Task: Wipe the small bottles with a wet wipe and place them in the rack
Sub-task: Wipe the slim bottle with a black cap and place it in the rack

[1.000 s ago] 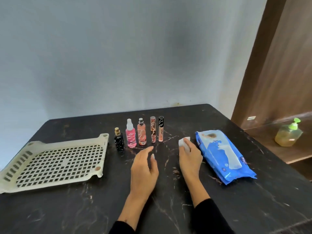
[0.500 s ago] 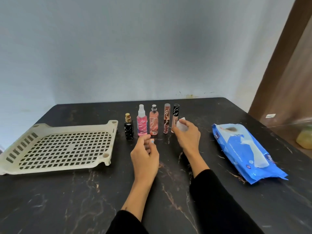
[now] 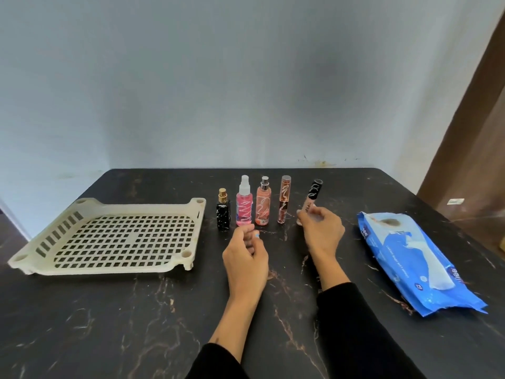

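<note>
Right hand has its grip on the tilted black-capped tube; left hand hovers loosely curled.

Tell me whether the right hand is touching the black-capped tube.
Touching. The head view shows the right hand with fingers curled round the lower part of the black-capped tube, which leans right, out of line.
</note>
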